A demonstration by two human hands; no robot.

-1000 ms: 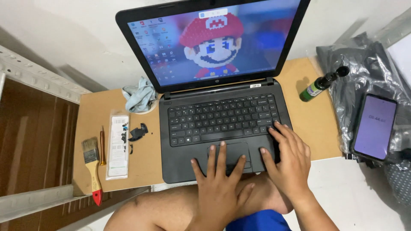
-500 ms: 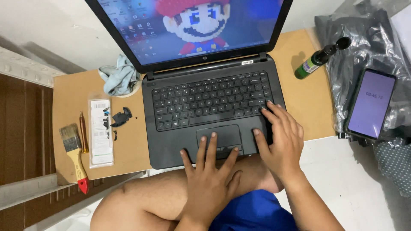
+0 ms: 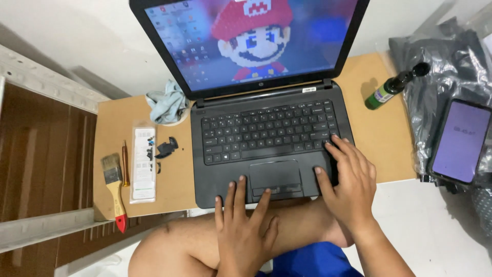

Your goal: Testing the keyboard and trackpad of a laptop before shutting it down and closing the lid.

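1. Two bare hands rest flat, fingers spread, gripping nothing: left hand (image 3: 243,233) on the laptop (image 3: 266,138) front edge, right hand (image 3: 348,179) at its right corner
2. Laptop sits open on the table (image 3: 389,133)
3. Paintbrush (image 3: 114,187) and bottle (image 3: 392,87) lie well apart

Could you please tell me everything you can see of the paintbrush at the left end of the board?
The paintbrush is flat, with pale, worn-looking bristles, a metal band, a light wooden handle and a red tip. It lies flat on the board, bristles away from the person, its red tip hanging just over the near edge. A thin brown tool lies beside it, perhaps touching. Neither hand is near it.
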